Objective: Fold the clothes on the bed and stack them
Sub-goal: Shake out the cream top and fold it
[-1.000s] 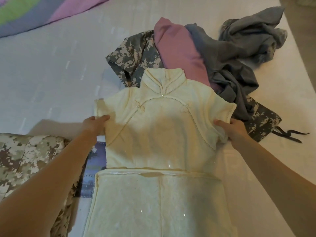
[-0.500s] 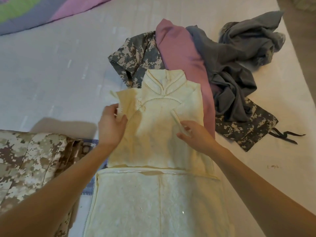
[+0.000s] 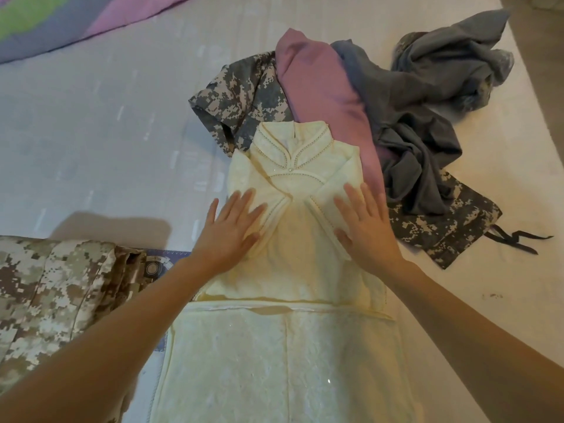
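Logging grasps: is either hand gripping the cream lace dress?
No: left hand and right hand lie flat, fingers straight, on the cream lace dress.

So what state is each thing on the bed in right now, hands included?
Cream beaded-collar dress: lying flat, front up, both sleeves folded inward.
Left hand: open, pressing flat on one folded sleeve.
Right hand: open, pressing flat on the other folded sleeve.
Pink cloth garment: unfolded, rumpled.
Dark grey cloth garment: crumpled, unfolded.
Grey camouflage garment: unfolded, partly under the pink and grey ones.
Tan camouflage garment: folded or not, cannot tell.
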